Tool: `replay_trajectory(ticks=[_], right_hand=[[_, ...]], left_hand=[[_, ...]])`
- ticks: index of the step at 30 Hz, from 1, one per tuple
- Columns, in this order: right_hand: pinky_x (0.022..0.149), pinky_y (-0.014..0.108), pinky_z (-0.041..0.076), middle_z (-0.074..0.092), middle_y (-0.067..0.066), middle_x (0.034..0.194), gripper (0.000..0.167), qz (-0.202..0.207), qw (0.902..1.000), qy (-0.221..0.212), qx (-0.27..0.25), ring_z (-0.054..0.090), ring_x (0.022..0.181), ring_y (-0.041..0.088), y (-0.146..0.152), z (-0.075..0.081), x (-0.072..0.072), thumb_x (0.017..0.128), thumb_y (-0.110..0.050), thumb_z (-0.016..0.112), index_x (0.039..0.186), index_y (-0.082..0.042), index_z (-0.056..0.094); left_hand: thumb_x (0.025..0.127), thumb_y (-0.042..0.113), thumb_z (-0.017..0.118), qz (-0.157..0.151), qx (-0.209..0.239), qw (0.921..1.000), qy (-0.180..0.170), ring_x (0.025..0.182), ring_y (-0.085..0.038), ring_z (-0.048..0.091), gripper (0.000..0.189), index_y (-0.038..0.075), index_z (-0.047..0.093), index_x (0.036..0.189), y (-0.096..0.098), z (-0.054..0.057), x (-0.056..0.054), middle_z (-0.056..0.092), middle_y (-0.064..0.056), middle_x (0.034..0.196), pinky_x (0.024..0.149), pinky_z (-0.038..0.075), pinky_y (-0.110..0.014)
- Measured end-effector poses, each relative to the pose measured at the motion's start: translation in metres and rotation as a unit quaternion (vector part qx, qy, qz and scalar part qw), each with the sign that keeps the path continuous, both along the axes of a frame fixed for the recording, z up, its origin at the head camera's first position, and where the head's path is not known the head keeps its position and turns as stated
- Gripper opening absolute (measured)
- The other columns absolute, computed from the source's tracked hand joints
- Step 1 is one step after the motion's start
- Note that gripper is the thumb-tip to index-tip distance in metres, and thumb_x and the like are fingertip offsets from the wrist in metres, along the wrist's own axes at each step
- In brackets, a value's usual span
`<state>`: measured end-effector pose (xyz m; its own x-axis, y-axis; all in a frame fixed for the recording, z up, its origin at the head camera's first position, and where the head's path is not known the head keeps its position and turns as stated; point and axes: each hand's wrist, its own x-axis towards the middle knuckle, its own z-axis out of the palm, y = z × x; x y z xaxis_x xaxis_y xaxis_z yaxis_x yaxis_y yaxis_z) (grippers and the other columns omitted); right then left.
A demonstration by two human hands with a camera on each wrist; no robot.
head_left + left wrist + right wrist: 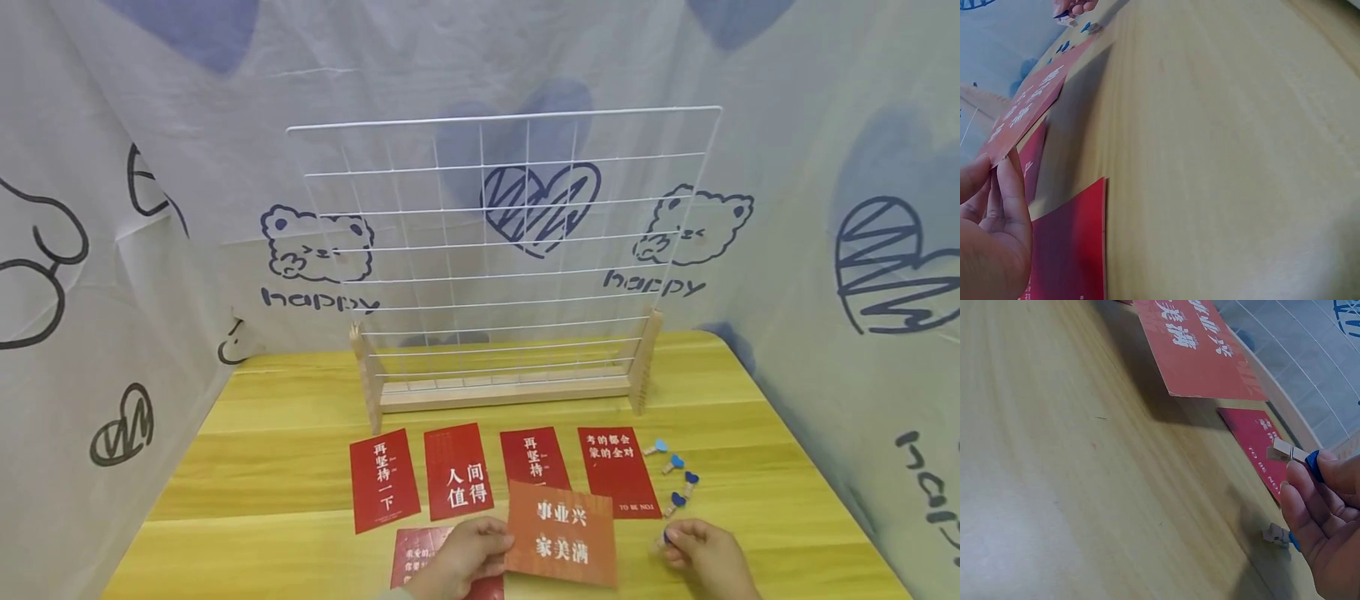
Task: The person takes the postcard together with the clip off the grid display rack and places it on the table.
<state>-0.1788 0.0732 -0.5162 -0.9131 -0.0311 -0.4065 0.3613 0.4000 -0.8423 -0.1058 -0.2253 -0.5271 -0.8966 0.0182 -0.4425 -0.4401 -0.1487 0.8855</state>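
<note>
My left hand (467,557) pinches an orange-red card (562,550) with white characters by its left edge, thumb on one face and fingers behind. The card is raised over the table, and its shadow falls on the wood in both wrist views. Right of it, my right hand (705,552) holds a small wooden clothespin (1290,451) by its blue heart end, between thumb and fingers. The clothespin's bare wooden end points toward the card. Below that hand in the right wrist view, another clothespin (1277,534) lies on the table.
A white wire grid (502,225) stands upright in a wooden base (506,396) at the back. Before it lie several red cards (384,483), one (408,554) partly under my left hand. Several heart clothespins (677,462) lie at the right. Printed cloth (810,333) surrounds the table.
</note>
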Motion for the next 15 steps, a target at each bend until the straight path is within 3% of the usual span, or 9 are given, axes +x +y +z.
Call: replay_trajectory(ticks=[8, 15], right_hand=[[0.056, 0.030, 0.050, 0.060, 0.007, 0.066, 0.025, -0.021, 0.9994, -0.017, -0.022, 0.059, 0.060, 0.019, 0.001, -0.011, 0.006, 0.083, -0.007, 0.055, 0.092, 0.016, 0.054], [0.056, 0.029, 0.050, 0.060, 0.007, 0.064, 0.020, -0.022, 0.9988, -0.043, -0.010, 0.059, 0.058, 0.019, 0.000, -0.017, 0.009, 0.082, -0.005, 0.056, 0.090, 0.013, 0.057]], left_hand=[[0.080, 0.002, 0.056, -0.002, -0.007, 1.0000, 0.000, 0.062, -0.011, 0.051, 0.012, -0.004, 0.056, 0.090, 0.006, -0.005, 0.005, 0.058, 0.000, 0.073, 0.061, 0.049, -0.027], [0.080, 0.002, 0.057, -0.012, -0.025, 0.9996, -0.005, 0.061, -0.010, 0.054, 0.014, -0.005, 0.056, 0.091, 0.010, -0.005, 0.008, 0.057, -0.001, 0.072, 0.059, 0.050, -0.028]])
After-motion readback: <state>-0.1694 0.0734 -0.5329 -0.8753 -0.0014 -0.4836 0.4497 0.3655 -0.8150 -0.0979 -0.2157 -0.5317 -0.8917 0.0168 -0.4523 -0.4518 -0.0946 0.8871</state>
